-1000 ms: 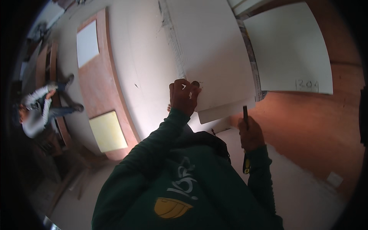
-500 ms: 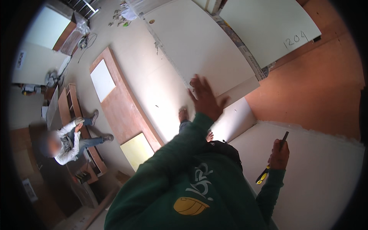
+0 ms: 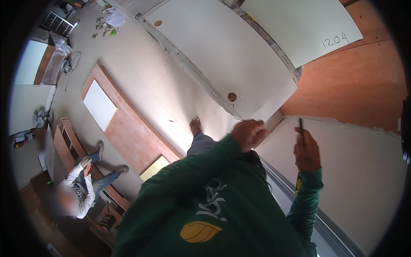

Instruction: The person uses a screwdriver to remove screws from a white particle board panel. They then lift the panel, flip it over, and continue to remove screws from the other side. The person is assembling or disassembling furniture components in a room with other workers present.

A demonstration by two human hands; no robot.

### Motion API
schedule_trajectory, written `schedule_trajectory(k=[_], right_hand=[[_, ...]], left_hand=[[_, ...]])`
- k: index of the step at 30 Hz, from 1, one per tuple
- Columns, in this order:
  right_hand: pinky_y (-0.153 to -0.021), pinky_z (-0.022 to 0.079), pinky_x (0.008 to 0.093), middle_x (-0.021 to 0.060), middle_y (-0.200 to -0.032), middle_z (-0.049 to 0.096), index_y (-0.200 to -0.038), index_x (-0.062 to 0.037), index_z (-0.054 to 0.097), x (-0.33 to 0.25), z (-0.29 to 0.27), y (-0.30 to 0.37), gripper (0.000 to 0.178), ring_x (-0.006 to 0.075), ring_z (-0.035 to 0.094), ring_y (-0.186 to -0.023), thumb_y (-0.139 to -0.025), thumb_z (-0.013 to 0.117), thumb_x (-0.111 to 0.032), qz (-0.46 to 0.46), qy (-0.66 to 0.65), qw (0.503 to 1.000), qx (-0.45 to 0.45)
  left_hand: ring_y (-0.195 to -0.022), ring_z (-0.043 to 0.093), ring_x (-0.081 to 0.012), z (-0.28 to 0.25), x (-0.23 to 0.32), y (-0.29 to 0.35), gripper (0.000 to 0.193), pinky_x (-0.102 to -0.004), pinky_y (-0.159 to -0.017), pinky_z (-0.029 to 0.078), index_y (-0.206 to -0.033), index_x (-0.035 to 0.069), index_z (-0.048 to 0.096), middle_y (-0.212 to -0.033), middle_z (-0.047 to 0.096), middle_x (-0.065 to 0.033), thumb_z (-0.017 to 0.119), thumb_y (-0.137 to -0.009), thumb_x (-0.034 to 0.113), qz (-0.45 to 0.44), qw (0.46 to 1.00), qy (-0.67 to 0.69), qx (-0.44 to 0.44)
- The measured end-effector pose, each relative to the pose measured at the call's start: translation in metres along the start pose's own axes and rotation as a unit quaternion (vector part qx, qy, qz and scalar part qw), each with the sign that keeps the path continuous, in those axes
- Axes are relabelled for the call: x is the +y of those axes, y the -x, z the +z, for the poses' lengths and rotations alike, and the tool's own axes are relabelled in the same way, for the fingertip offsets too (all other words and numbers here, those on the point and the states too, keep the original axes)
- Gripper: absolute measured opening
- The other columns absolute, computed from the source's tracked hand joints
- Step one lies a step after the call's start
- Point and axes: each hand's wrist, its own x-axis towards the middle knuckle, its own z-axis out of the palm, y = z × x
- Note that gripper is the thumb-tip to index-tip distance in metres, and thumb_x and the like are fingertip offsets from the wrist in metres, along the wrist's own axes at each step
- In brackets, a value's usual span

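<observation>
My left hand (image 3: 249, 135) hangs in front of my body near the corner of a white panel (image 3: 218, 55). Its fingers look bent but are smeared by motion, and no held thing shows. In my right hand (image 3: 309, 152), fingers closed, is what looks like a chisel (image 3: 301, 126). Its dark blade points up past the fingers, and a bit of yellow-and-black handle shows below the hand. The white panel has two round brown-edged holes and printed paper along its long edges.
A brown wooden panel (image 3: 132, 135) lies to the left, bearing a white board (image 3: 100, 105) and a yellow one (image 3: 154, 168). Beyond it a person (image 3: 85, 184) sits among wooden frames. A fan (image 3: 40, 118) and a corded tool (image 3: 66, 65) stand far left. A grey rail (image 3: 327, 233) runs at right.
My left hand has drawn back from the white panel toward my body, its spread fingers now bent. My right hand, still gripping the chisel, has risen. The whole view has shifted.
</observation>
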Motion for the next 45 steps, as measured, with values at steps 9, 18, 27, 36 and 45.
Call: schedule_trajectory(k=[9, 18, 27, 36, 45], right_hand=[[-0.073, 0.049, 0.0592, 0.0254, -0.080, 0.067, -0.097, -0.0041, 0.054, -0.042, 0.121, -0.078, 0.021, 0.0486, 0.065, -0.078, -0.104, 0.049, -0.024, -0.151, 0.115, 0.980, -0.054], [-0.079, 0.054, 0.0577, 0.0260, -0.085, 0.071, -0.099, -0.0026, 0.057, -0.107, 0.132, -0.120, 0.024, 0.0467, 0.070, -0.085, -0.101, 0.052, -0.026, -0.100, 0.345, 0.925, -0.123], [-0.078, 0.056, 0.0555, 0.0252, -0.083, 0.071, -0.101, -0.0005, 0.056, -0.111, 0.136, -0.138, 0.022, 0.0448, 0.071, -0.082, -0.101, 0.052, -0.022, -0.158, 0.412, 0.882, -0.164], [-0.076, 0.058, 0.0552, 0.0258, -0.085, 0.072, -0.101, -0.0007, 0.056, -0.114, 0.145, -0.135, 0.020, 0.0461, 0.072, -0.082, -0.099, 0.052, -0.020, -0.116, 0.459, 0.866, -0.159], [-0.087, 0.055, 0.0551, 0.0287, -0.093, 0.071, -0.096, 0.0008, 0.066, -0.098, 0.165, -0.152, 0.032, 0.0461, 0.070, -0.092, -0.102, 0.046, -0.024, -0.071, 0.453, 0.866, -0.199]], left_hand=[[-0.079, 0.070, -0.0357, -0.063, -0.061, 0.028, 0.030, -0.0429, -0.078, 0.055, -0.084, -0.002, 0.068, -0.075, 0.068, -0.0184, 0.061, -0.089, 0.027, -0.293, 0.952, 0.047, 0.073], [-0.075, 0.065, -0.0185, -0.068, -0.098, 0.004, 0.050, -0.0308, -0.061, 0.056, -0.126, -0.008, 0.044, -0.093, 0.064, -0.0168, 0.065, -0.101, 0.029, -0.333, 0.848, 0.385, 0.146], [-0.084, 0.073, -0.0227, -0.052, -0.109, -0.006, 0.039, -0.0352, -0.059, 0.058, -0.119, -0.002, 0.050, -0.104, 0.068, -0.0176, 0.060, -0.102, 0.031, -0.305, 0.904, 0.232, 0.190], [-0.084, 0.075, -0.0267, -0.056, -0.102, 0.000, 0.033, -0.0390, -0.068, 0.059, -0.113, -0.003, 0.049, -0.098, 0.070, -0.0200, 0.060, -0.101, 0.026, -0.257, 0.922, 0.196, 0.212], [-0.084, 0.075, -0.0272, -0.054, -0.091, -0.003, 0.031, -0.0387, -0.070, 0.059, -0.114, -0.003, 0.049, -0.099, 0.070, -0.0194, 0.061, -0.101, 0.023, -0.293, 0.904, 0.203, 0.237]])
